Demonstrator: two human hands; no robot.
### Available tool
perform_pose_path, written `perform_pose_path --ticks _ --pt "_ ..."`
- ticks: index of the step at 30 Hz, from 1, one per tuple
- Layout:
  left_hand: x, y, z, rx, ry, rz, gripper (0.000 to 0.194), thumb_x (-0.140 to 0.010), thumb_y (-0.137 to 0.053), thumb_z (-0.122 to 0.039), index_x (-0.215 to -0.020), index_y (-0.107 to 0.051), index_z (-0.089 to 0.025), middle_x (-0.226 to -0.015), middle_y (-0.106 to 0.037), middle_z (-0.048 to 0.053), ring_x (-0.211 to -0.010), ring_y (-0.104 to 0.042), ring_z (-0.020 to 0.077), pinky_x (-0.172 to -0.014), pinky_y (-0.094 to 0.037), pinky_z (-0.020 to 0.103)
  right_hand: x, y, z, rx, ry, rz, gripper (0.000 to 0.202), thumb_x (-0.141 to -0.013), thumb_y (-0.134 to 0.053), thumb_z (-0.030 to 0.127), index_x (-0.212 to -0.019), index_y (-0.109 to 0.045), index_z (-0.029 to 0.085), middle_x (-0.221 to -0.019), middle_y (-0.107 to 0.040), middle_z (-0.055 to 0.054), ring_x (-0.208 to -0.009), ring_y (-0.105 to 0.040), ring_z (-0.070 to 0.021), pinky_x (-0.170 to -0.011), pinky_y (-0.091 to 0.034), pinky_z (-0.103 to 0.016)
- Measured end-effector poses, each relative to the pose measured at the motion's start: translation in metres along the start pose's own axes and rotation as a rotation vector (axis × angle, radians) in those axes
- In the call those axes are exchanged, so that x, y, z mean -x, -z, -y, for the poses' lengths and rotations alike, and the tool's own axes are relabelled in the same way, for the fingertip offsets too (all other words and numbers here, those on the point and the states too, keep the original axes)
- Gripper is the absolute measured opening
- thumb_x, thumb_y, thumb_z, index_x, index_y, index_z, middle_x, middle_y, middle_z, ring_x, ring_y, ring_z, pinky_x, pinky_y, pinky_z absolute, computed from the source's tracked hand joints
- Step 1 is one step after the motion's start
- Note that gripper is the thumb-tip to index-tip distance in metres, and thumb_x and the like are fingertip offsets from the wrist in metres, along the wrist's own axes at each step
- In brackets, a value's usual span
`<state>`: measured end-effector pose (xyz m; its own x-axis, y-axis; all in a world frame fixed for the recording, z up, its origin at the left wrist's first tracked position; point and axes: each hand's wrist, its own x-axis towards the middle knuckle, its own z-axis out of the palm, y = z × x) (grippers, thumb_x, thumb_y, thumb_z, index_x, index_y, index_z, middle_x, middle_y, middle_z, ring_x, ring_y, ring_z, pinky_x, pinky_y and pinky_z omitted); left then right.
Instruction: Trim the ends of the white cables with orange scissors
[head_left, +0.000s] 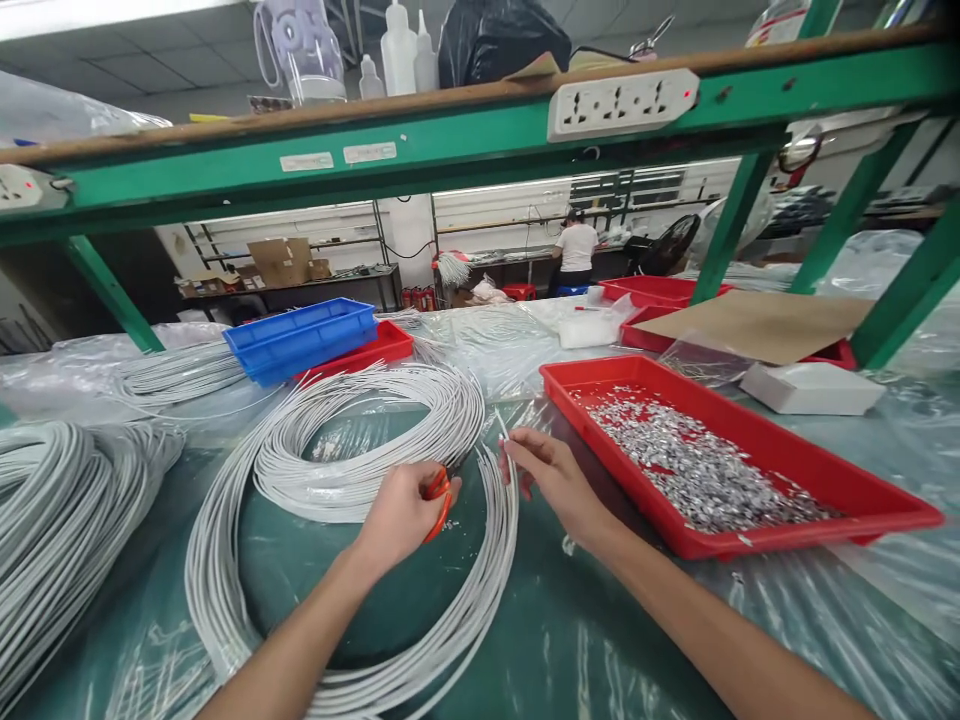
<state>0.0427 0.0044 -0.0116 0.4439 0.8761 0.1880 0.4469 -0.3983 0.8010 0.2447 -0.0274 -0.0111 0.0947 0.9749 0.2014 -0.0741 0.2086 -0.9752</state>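
Observation:
My left hand [401, 515] is closed around orange-handled scissors [439, 505]; their blades are mostly hidden behind my fingers. To its right, my right hand [551, 475] pinches the end of a white cable [502, 425] between thumb and fingers, with the tip pointing up. Beneath both hands lies a large loop of white cables [217, 560], its cut ends rising near my right hand. A second coil of white cable [322, 485] rests on the far part of that loop. Small bits are scattered on the green surface near the scissors.
A red tray [750, 440] of small shiny metal pieces stands at the right. Another thick cable coil [75, 540] lies left. A blue bin [300, 335] sits partly over a red tray [386, 345]. A green shelf frame [465, 155] crosses above. A person [576, 245] is far behind.

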Motion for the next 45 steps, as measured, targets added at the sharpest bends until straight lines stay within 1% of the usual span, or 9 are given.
perform_pose_path --ticks 3,5,12,16,22,28,35,40,45 --pt "0.001 0.003 -0.01 0.226 0.086 -0.013 0.039 -0.081 -0.061 -0.049 -0.065 -0.053 -0.015 -0.055 -0.049 -0.002 -0.049 -0.043 0.0086 -0.049 -0.033 0.021 0.006 -0.005 0.005 0.031 0.026 0.122 0.035 -0.079 -0.068 0.05 -0.078 -0.064 0.016 -0.065 -0.059 0.0 -0.058 -0.052 -0.012 -0.049 -0.039 -0.023" --pt "0.002 0.004 -0.017 0.361 0.106 -0.022 0.038 -0.078 -0.066 -0.05 -0.072 -0.061 -0.014 -0.058 -0.058 0.0 -0.048 -0.049 0.0094 -0.048 -0.037 0.021 0.011 -0.01 0.005 0.048 0.024 0.155 0.036 -0.081 -0.066 0.051 -0.081 -0.066 0.015 -0.064 -0.058 0.0 -0.058 -0.052 -0.0121 -0.051 -0.039 -0.024" --pt "0.007 0.003 -0.029 0.535 0.074 0.016 0.037 -0.07 -0.077 -0.046 -0.078 -0.068 -0.011 -0.056 -0.062 0.001 -0.045 -0.052 0.0084 -0.046 -0.041 0.02 0.025 -0.025 0.0 0.099 0.042 0.208 0.04 -0.083 -0.062 0.054 -0.069 -0.061 0.017 -0.06 -0.056 0.0 -0.053 -0.048 -0.0111 -0.049 -0.037 -0.024" --pt "0.008 0.002 -0.032 0.527 0.078 0.035 0.036 -0.069 -0.078 -0.046 -0.072 -0.067 -0.011 -0.053 -0.059 0.0 -0.043 -0.05 0.0075 -0.044 -0.04 0.019 0.028 -0.028 0.0 0.055 0.03 0.188 0.039 -0.083 -0.063 0.052 -0.066 -0.059 0.017 -0.059 -0.055 0.0 -0.053 -0.048 -0.0107 -0.049 -0.038 -0.024" --pt "0.009 0.001 -0.029 0.473 0.056 0.034 0.038 -0.074 -0.073 -0.048 -0.076 -0.067 -0.011 -0.055 -0.06 0.0 -0.045 -0.051 0.0077 -0.044 -0.039 0.018 0.029 -0.028 0.0 0.018 -0.011 0.183 0.04 -0.082 -0.064 0.053 -0.066 -0.059 0.017 -0.059 -0.055 0.0 -0.049 -0.046 -0.0095 -0.047 -0.037 -0.024" --pt "0.009 0.001 -0.026 0.423 0.031 0.014 0.03 -0.073 -0.076 -0.04 -0.078 -0.068 -0.011 -0.058 -0.06 0.0 -0.05 -0.052 0.008 -0.049 -0.042 0.018 0.028 -0.031 -0.001 -0.038 -0.1 0.173 0.042 -0.08 -0.064 0.054 -0.061 -0.056 0.017 -0.054 -0.051 0.002 -0.045 -0.042 -0.008 -0.045 -0.033 -0.024" --pt "0.01 0.001 -0.025 0.361 0.044 -0.004 0.033 -0.075 -0.073 -0.044 -0.08 -0.068 -0.012 -0.055 -0.058 -0.001 -0.047 -0.049 0.008 -0.045 -0.038 0.018 0.03 -0.033 0.001 -0.135 -0.168 0.15 0.039 -0.079 -0.066 0.053 -0.068 -0.058 0.017 -0.055 -0.051 0.004 -0.044 -0.041 -0.0077 -0.043 -0.034 -0.023" --pt "0.006 0.003 -0.022 0.393 0.069 -0.018 0.033 -0.073 -0.075 -0.044 -0.078 -0.067 -0.012 -0.053 -0.057 -0.001 -0.045 -0.049 0.0081 -0.045 -0.04 0.019 0.03 -0.033 0.001 -0.15 -0.152 0.19 0.035 -0.078 -0.068 0.05 -0.074 -0.061 0.016 -0.058 -0.051 0.004 -0.046 -0.042 -0.0077 -0.043 -0.033 -0.022" --pt "0.006 0.004 -0.023 0.403 0.082 -0.011 0.032 -0.072 -0.075 -0.043 -0.075 -0.066 -0.012 -0.054 -0.058 -0.001 -0.045 -0.05 0.0085 -0.046 -0.041 0.02 0.029 -0.032 -0.003 -0.075 -0.125 0.144 0.035 -0.079 -0.068 0.05 -0.072 -0.061 0.017 -0.057 -0.053 0.003 -0.047 -0.044 -0.0084 -0.045 -0.035 -0.023"
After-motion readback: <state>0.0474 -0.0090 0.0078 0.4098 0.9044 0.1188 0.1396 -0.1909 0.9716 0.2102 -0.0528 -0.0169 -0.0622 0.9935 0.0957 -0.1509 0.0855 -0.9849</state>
